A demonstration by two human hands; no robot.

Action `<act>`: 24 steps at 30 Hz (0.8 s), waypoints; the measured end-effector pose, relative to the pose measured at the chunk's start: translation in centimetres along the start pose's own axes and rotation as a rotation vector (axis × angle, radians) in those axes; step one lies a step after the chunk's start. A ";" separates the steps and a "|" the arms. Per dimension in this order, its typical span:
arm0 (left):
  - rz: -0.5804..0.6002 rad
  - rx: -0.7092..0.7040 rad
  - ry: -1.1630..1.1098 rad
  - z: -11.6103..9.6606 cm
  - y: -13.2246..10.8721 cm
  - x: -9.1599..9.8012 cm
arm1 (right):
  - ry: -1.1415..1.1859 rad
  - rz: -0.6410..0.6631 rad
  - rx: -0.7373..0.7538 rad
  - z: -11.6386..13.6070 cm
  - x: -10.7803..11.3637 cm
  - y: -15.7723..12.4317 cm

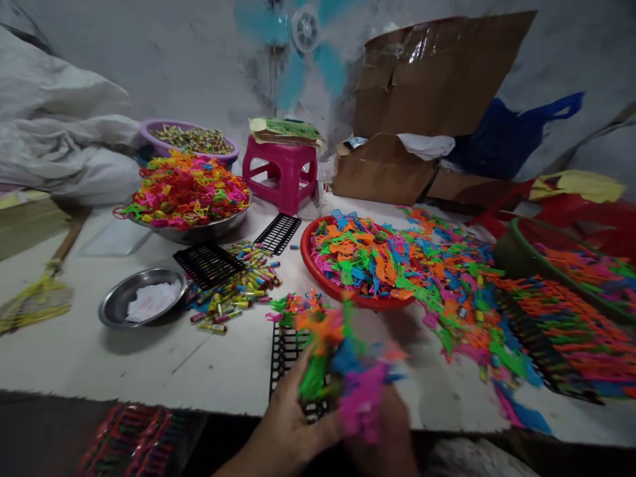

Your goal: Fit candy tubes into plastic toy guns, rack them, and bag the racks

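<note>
My left hand (288, 417) is closed around a bunch of small coloured plastic toy pieces (322, 331) in orange, green and blue, at the front edge of the table. Close beside it, my right hand (390, 417) is at the same bunch, with a magenta piece (365, 397) in front of it; motion blurs this hand and its fingers are mostly hidden. Under the hands lies a black slotted rack (283, 351), with several coloured pieces (298, 303) at its far end. Just beyond, a red basin (309, 258) is heaped with similar pieces.
Loose pieces (447, 265) spill right of the basin, toward a filled black rack (527, 338) and a green basin (517, 245). On the left are a metal bowl (116, 318) with paper, small printed tubes (248, 288) and a heaped bowl (199, 228). Behind stand a pink stool (288, 159) and a fan (305, 30).
</note>
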State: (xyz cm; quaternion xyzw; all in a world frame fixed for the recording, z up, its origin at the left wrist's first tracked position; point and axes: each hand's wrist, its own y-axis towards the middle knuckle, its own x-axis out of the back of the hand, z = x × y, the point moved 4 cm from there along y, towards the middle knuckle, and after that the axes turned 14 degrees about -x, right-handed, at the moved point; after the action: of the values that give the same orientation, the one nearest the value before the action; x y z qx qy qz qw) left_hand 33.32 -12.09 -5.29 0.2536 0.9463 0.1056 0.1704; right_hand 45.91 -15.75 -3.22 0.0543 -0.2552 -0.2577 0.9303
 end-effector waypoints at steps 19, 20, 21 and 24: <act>-0.242 0.446 1.078 -0.4 -1.0 15.2 | 0.791 0.070 -0.713 -6.9 -0.2 2.4; -0.230 0.445 1.157 -0.2 -0.8 15.8 | 0.838 0.077 -0.755 -7.3 -0.5 2.3; -0.217 0.435 1.201 0.1 -0.7 16.1 | 0.879 0.074 -0.785 -7.5 -0.8 2.2; -0.259 0.321 1.207 0.5 -0.4 16.5 | 0.983 0.038 -0.784 -7.8 -1.6 2.0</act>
State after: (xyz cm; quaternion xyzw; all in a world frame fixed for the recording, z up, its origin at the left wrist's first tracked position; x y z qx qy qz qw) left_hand 19.89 -3.87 -10.29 0.0554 0.9027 0.0656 -0.4216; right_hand 49.59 -13.43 -10.24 -0.1834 0.3151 -0.2607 0.8940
